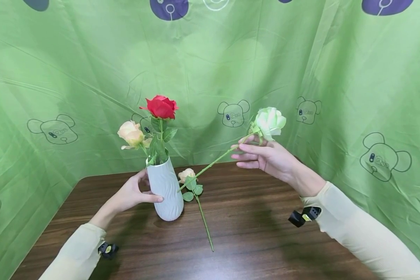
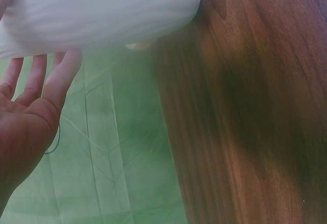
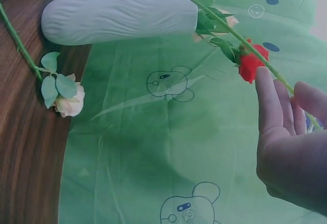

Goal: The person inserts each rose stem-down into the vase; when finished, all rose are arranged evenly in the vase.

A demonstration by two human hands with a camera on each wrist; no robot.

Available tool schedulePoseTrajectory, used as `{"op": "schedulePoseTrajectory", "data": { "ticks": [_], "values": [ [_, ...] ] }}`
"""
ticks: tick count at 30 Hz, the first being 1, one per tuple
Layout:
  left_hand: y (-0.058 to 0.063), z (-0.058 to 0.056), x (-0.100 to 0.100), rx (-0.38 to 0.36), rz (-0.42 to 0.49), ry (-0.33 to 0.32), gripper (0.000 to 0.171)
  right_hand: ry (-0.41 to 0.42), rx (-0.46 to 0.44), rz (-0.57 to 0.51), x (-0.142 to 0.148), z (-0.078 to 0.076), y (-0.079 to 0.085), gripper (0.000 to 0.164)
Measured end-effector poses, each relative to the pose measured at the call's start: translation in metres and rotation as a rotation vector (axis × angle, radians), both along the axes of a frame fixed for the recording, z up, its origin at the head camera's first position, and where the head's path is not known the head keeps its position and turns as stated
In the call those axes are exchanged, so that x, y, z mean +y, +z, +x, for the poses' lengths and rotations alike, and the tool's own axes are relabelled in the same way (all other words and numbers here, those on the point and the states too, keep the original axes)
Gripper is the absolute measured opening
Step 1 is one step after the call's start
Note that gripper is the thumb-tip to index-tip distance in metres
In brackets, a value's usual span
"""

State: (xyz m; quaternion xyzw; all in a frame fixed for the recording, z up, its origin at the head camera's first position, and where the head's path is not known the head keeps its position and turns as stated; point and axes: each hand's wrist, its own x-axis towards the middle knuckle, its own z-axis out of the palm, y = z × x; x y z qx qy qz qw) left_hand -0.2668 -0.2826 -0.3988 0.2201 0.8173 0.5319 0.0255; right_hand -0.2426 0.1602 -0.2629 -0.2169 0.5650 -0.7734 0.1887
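A white vase with a wavy surface (image 1: 166, 192) stands on the table with a red rose (image 1: 161, 107) and a peach rose (image 1: 131, 134) in its mouth. My left hand (image 1: 134, 192) grips the vase from the left side, thumb across its front. In the left wrist view its fingers (image 2: 61, 78) reach the vase wall. Up to the right, my right hand (image 1: 266, 157) pinches the stem of a pale green-white rose (image 1: 270, 122) just below the bloom. That stem slants down left, its lower end overlapping the vase's right side in the head view.
Another peach rose (image 1: 187, 175) lies on the brown wooden table (image 1: 248, 233) right of the vase, its stem pointing toward the front. A green curtain with bear drawings (image 1: 203, 58) hangs behind and at both sides.
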Motion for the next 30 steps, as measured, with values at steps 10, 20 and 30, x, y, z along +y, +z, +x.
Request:
{"op": "schedulePoseTrajectory", "data": {
  "ticks": [10,20,30],
  "values": [
    [0.000,0.000,0.000,0.007,-0.018,0.007,0.076,-0.024,0.036,-0.002,-0.006,0.001,0.014,0.005],
    [0.002,0.002,0.000,0.011,-0.039,0.012,0.076,-0.057,0.053,0.031,-0.013,-0.003,0.030,0.006],
    [0.003,0.002,-0.001,0.040,-0.082,0.028,0.075,-0.062,0.102,0.007,-0.023,-0.003,0.043,0.009]
  ]
}}
